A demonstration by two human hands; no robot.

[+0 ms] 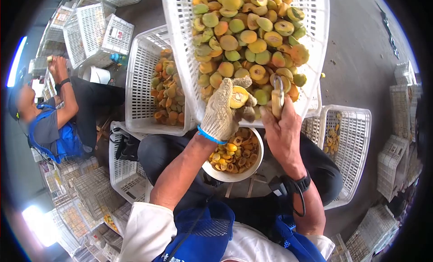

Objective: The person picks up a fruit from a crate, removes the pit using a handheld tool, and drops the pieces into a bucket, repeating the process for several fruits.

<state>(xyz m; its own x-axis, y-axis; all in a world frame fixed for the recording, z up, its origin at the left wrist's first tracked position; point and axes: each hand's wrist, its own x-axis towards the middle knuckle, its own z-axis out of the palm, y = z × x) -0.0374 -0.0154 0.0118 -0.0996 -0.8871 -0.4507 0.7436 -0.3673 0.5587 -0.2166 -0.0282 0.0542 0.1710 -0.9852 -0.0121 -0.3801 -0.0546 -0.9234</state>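
My left hand (223, 111), in a worn knit glove, grips a halved yellow fruit (238, 97) with its cut face up. My right hand (282, 124) is bare and holds a small wooden-handled tool with a metal loop blade (278, 96) right beside the fruit. Both hands hover at the near edge of a white plastic crate (180, 45) heaped with green and orange fruit (250, 36). Under the hands, on my lap, sits a white bowl (234, 175) filled with pits and scraps.
A second white crate (140, 81) at the left holds cut fruit halves. Another crate (354, 140) at the right holds a few pieces. A seated person (58, 113) in blue works at far left. Empty crates are stacked all around on the concrete floor.
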